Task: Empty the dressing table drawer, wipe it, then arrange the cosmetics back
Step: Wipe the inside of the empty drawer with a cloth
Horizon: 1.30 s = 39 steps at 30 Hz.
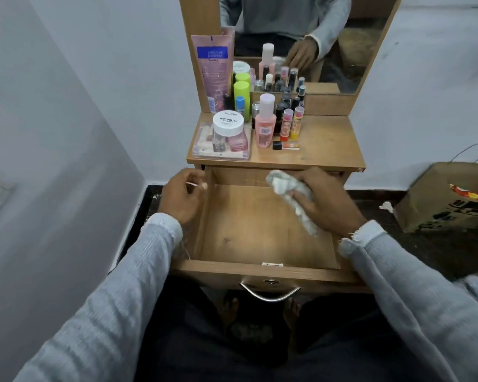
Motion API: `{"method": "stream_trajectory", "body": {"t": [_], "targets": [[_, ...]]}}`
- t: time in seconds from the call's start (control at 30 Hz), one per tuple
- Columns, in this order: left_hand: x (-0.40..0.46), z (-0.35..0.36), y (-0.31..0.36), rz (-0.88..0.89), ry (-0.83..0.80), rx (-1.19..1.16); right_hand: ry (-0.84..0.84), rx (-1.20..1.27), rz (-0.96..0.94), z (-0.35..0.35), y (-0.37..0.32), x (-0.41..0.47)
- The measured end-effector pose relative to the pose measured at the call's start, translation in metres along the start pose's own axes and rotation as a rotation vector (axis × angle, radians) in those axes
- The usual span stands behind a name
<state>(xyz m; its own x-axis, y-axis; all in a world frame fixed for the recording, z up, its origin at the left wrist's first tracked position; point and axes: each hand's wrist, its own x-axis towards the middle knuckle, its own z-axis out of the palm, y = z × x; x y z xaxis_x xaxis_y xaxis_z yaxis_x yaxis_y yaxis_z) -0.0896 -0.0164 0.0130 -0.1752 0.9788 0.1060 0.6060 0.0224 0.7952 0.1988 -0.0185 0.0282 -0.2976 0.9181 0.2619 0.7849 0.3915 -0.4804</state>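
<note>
The wooden drawer [232, 232] of the dressing table is pulled out and its inside is bare. My right hand [323, 199] is over the drawer's back right corner, shut on a crumpled white cloth [284, 188]. My left hand [181, 195] hovers at the drawer's back left corner, pinching a thin pale stick with a pinkish tip [196, 185]. The cosmetics stand on the table top [326, 142]: a white nail polish remover jar [228, 124] on a clear box [221, 144], a pink bottle [265, 122], a pink tube [213, 70], green bottles [242, 97] and several small dark bottles.
A mirror [351, 37] rises behind the cosmetics. A grey wall runs close along the left. A brown paper bag [447, 197] sits on the dark floor to the right, with a scrap of white paper [386, 206] beside it. The drawer's metal handle [269, 295] faces my knees.
</note>
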Motion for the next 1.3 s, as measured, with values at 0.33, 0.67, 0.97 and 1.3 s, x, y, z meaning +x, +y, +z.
{"method": "stream_trajectory", "body": {"t": [0.33,0.67,0.97,1.3], "targets": [[0.018,0.021,-0.018,-0.208,-0.075,0.038,-0.228,0.346,0.454,0.092,-0.020,0.054],[0.030,0.013,-0.001,0.298,-0.255,0.390,-0.151,0.540,0.477,0.123,-0.044,0.073],[0.054,0.008,0.013,0.227,-0.583,0.708,-0.375,0.601,0.245,0.145,-0.058,0.075],[0.061,0.001,0.014,0.144,-0.727,0.804,-0.648,0.563,0.189,0.132,-0.062,0.033]]}}
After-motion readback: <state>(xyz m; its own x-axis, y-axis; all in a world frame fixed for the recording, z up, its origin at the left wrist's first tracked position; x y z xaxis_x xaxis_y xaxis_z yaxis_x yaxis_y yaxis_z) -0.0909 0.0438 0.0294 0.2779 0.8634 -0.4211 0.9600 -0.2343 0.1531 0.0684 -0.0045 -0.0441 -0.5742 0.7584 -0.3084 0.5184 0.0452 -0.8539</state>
